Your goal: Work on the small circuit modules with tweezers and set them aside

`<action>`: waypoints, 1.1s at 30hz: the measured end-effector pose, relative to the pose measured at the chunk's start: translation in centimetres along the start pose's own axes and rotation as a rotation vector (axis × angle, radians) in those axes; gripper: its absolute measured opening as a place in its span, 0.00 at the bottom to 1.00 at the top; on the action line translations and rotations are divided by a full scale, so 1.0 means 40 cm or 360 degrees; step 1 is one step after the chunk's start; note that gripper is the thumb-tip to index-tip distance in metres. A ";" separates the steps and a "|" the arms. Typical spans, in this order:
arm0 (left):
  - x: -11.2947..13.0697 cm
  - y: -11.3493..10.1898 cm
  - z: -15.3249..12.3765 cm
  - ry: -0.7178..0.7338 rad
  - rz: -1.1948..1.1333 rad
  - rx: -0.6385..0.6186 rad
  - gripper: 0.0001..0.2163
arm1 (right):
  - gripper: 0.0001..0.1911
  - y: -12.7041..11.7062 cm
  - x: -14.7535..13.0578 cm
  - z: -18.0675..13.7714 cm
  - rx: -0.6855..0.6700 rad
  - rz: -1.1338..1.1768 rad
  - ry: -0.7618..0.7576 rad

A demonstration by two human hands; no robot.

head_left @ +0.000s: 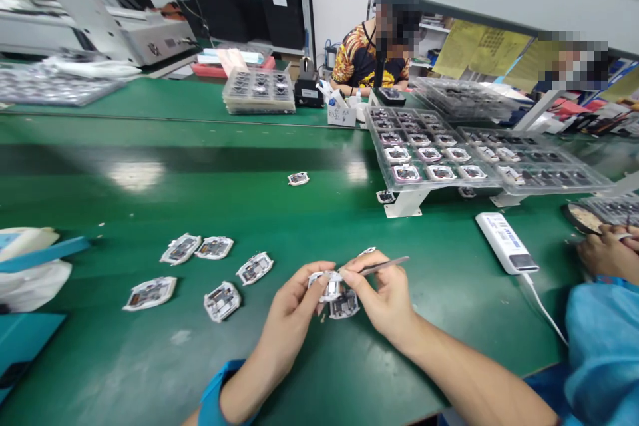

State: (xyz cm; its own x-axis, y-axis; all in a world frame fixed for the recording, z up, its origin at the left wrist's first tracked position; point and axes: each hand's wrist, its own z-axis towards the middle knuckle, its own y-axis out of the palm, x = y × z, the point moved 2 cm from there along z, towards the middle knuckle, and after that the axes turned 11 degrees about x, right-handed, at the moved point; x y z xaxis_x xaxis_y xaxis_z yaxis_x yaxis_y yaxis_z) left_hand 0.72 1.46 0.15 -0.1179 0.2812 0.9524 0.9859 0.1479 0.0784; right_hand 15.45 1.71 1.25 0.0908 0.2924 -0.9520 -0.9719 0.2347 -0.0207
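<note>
My left hand [289, 313] is closed on a small white-framed electronic housing [331, 287], pinched between thumb and fingers. Tweezers [388, 265] lie in my closed right hand [387, 299], their shaft pointing out to the right; the fingertips touch or nearly touch the housing's right edge. Just under it, a second housing [345, 307] with dark parts inside shows on the green table. Part of another one [368, 251] peeks out behind my right hand. To the left lie several like it, among them a tilted housing [222, 301] and a housing [254, 268] closest to my left hand.
Clear trays [442, 183] of housings stand on white brackets [407, 203] at the right. A white device [506, 243] with a cable lies before a co-worker's hand [612, 253]. One lone housing [298, 178] sits farther back. Stacked trays [259, 90] and another person [357, 60] are beyond.
</note>
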 end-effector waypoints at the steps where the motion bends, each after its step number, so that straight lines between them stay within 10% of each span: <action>1: -0.001 0.000 0.001 -0.0009 0.0003 -0.0004 0.18 | 0.03 0.000 -0.001 0.000 -0.0003 0.0010 -0.0036; 33: 0.006 -0.010 -0.010 0.0101 0.0150 -0.0206 0.12 | 0.08 -0.003 0.017 0.019 -0.0009 0.0080 0.0372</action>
State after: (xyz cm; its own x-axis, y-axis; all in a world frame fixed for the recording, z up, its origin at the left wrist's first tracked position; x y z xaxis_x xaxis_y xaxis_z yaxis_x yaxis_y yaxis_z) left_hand 0.36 1.10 0.44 -0.0207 0.2271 0.9736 0.9998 -0.0007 0.0214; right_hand 15.78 2.59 0.84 -0.0097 0.0810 -0.9967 -0.9751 0.2199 0.0274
